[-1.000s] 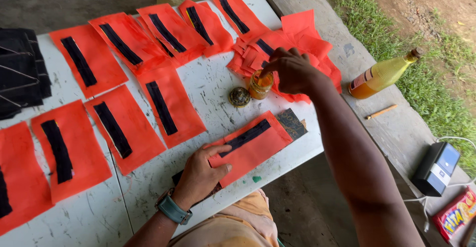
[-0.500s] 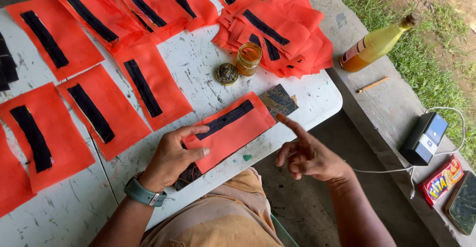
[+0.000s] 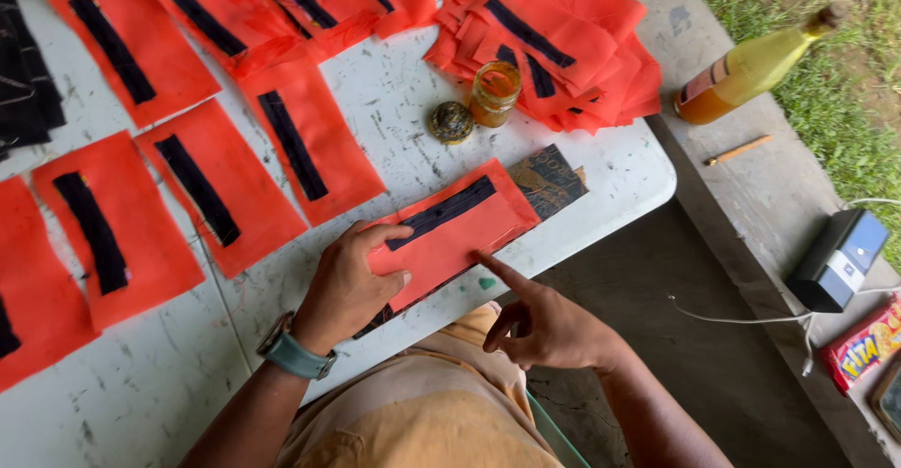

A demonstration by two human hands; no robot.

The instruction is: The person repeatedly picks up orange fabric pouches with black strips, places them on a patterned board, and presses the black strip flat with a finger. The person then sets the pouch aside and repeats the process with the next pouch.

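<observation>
Orange fabric rectangles with black strips (image 3: 94, 219) spread flat to the left of the small glass jar of amber liquid (image 3: 495, 92) on the scuffed white surface (image 3: 413, 111). Left hand (image 3: 349, 285), below-left of the jar, pressed flat and open on an orange fabric piece with a black strip (image 3: 450, 229), gripping nothing. Right hand (image 3: 540, 322) below the jar, index finger out and touching that piece's lower edge, other fingers curled, empty. Yellow bottle (image 3: 751, 64) lying right of the jar.
</observation>
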